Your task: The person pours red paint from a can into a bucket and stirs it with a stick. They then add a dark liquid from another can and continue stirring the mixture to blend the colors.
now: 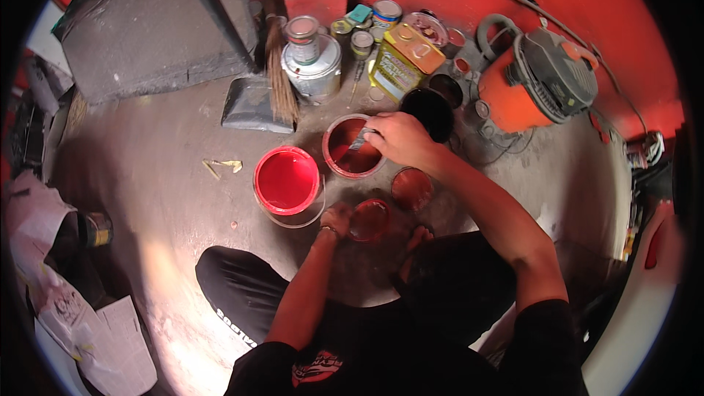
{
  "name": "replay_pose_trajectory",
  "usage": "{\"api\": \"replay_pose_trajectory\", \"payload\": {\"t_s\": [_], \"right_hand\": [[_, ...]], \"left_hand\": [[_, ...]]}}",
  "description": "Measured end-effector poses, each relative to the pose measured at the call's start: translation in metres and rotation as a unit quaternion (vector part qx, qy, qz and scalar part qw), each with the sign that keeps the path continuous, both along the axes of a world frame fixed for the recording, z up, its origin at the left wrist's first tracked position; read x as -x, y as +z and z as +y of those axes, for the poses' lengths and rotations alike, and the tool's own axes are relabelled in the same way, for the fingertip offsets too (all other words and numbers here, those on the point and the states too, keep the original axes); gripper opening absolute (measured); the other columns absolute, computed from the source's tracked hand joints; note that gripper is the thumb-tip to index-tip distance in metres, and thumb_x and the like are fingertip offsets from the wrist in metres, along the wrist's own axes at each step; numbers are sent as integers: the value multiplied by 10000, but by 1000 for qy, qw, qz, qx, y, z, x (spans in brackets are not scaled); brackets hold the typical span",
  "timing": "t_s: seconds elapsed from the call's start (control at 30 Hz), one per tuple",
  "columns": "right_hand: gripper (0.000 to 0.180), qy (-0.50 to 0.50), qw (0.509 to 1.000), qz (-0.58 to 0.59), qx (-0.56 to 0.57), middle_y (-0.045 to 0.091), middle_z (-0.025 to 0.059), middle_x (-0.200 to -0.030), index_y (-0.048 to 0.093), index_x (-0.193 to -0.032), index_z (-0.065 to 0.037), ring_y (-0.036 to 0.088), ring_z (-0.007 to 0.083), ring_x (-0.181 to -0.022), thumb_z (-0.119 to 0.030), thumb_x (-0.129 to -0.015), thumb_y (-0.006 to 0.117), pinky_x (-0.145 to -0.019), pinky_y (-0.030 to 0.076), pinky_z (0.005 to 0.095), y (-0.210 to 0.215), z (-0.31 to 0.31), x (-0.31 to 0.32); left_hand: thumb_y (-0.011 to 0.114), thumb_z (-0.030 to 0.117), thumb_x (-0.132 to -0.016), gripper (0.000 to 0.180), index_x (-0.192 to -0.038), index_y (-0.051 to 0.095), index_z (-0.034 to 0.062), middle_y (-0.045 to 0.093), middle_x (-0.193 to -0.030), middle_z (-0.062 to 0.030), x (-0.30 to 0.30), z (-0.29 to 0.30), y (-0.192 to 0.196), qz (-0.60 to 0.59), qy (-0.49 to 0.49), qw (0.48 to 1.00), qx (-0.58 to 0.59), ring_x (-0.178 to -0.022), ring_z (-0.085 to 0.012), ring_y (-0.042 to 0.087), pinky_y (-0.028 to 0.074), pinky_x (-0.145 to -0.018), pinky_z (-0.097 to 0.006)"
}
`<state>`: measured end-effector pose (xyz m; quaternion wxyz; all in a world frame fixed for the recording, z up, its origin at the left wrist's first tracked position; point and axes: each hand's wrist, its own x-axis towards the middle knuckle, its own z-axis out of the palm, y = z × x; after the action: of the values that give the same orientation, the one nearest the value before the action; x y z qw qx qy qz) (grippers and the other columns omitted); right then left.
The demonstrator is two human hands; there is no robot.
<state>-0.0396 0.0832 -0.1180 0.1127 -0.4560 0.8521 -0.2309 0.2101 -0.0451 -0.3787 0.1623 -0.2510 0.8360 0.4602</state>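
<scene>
Right arm comes in from the lower right, elbow bent outward, forearm slanting up and left across the floor. Right hand is over the right rim of the dark-red paint bucket, back of hand up, wrist slightly flexed. Fingers pinch a flat tool, which tilts down and left into the bucket opening; depth in the paint can't be told.

Left arm runs nearly straight up from the lower edge, forearm leaning slightly right. Left hand is low, fingers curled at the left rim of the shallow red container; cannot tell if it grips or just rests there. Bracelet on that wrist.

Dark-red bucket stands mid-floor, short of the floor's far edge. Bright-red bucket just left of it, wire handle hanging down on the near side. Red-stained disc near the shallow container, right side. Toward the floor's far edge: yellow can; orange vacuum farther right, by the red wall.
</scene>
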Motion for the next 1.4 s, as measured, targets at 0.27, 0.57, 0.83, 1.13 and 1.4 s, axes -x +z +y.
{"api": "replay_pose_trajectory", "payload": {"t_s": [0.27,0.57,0.83,1.13,1.4], "right_hand": [[265,35,991,-29,-123,735,184,-1069,747,-1085,-63,708,405,-1047,-287,-951,699,-897,572,530,-5,-15,-10],[261,44,986,2,-159,749,189,-1016,766,-988,-87,723,413,-1009,-334,-947,692,-895,577,539,-10,-20,-1],[229,58,983,-26,-174,743,209,-1038,756,-1096,-81,705,418,-1054,-259,-974,677,-926,560,528,5,-26,-8],[251,68,984,-24,-165,744,212,-1058,750,-1137,-72,701,425,-1054,-254,-978,679,-930,555,523,3,-20,-6],[251,71,984,-23,-159,742,215,-1035,739,-1122,-57,698,424,-1051,-252,-978,672,-927,552,522,0,-24,-4]], "left_hand": [[661,252,-950,189,-1008,716,81,749,-1003,-186,3,-6,125,73,-151,986,7,-993,-390,725,560,-865,-484],[668,-4,-947,79,-1020,658,23,687,-935,-142,-28,-74,358,216,-106,966,92,-894,-308,709,553,-827,-386],[756,58,-863,177,-1015,670,85,699,-990,-109,-19,-110,330,350,-89,826,432,-943,-305,675,495,-944,-470],[851,445,-776,800,-1445,513,165,430,-1555,-156,-19,-85,237,94,-152,893,413,-1463,-376,401,284,-1205,-698],[963,652,-533,1521,-1713,49,358,-25,-1786,-164,39,-114,253,-140,-173,922,317,-1631,-470,-16,200,-1211,-777]]}}
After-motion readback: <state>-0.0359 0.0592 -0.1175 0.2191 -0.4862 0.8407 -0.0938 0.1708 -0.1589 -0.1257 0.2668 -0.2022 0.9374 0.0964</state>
